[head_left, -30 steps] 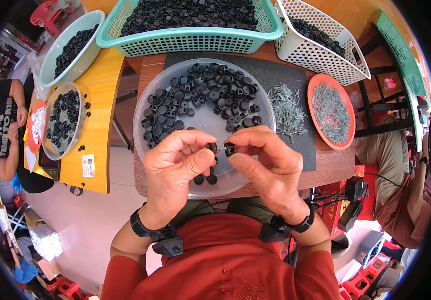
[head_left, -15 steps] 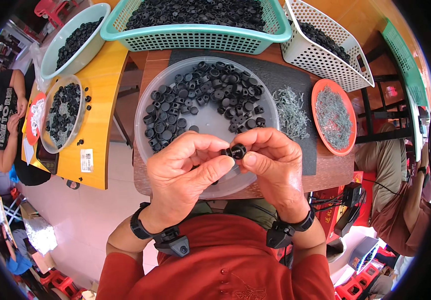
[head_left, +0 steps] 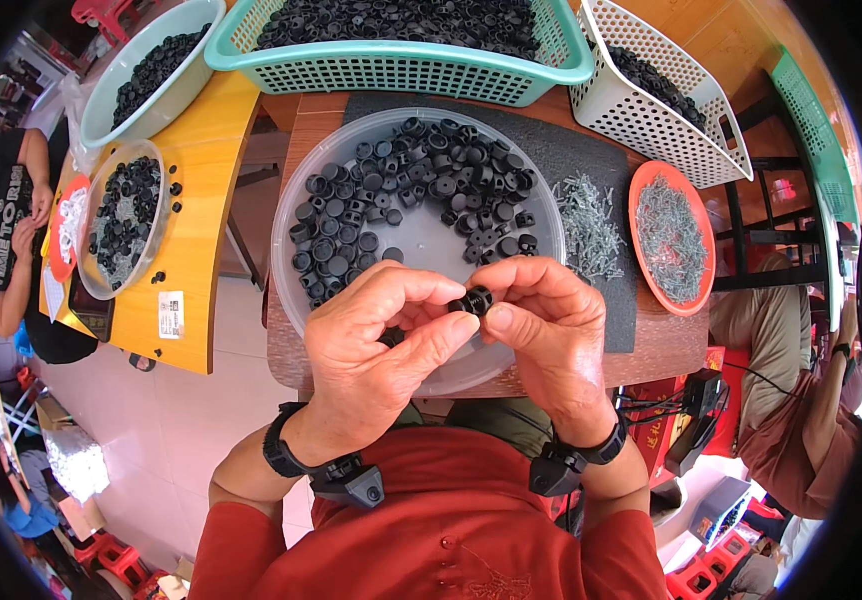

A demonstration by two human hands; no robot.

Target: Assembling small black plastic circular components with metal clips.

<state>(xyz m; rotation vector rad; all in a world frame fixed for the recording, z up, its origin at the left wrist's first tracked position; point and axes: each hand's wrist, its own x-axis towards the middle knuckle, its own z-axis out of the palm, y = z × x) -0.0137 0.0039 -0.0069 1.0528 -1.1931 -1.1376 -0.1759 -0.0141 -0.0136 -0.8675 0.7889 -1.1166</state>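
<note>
My left hand (head_left: 376, 345) and my right hand (head_left: 551, 325) meet over the near rim of a round clear tray (head_left: 421, 240). Together they pinch one small black plastic cap (head_left: 474, 299) between the fingertips of both hands. Several more black caps (head_left: 411, 190) lie piled in the far half of the tray. A loose heap of small metal screws (head_left: 591, 225) lies on the dark mat (head_left: 576, 150) just right of the tray.
An orange dish of screws (head_left: 671, 235) sits at the right. A teal basket (head_left: 401, 40) and a white basket (head_left: 666, 95) of black parts stand behind. On the yellow table (head_left: 196, 220) at left are another clear tray and a pale green bowl (head_left: 146, 70). Other people sit at both sides.
My hands have drawn closer together and lifted slightly toward me. The two pieces held apart a second ago are now joined as one black cap between both hands.
</note>
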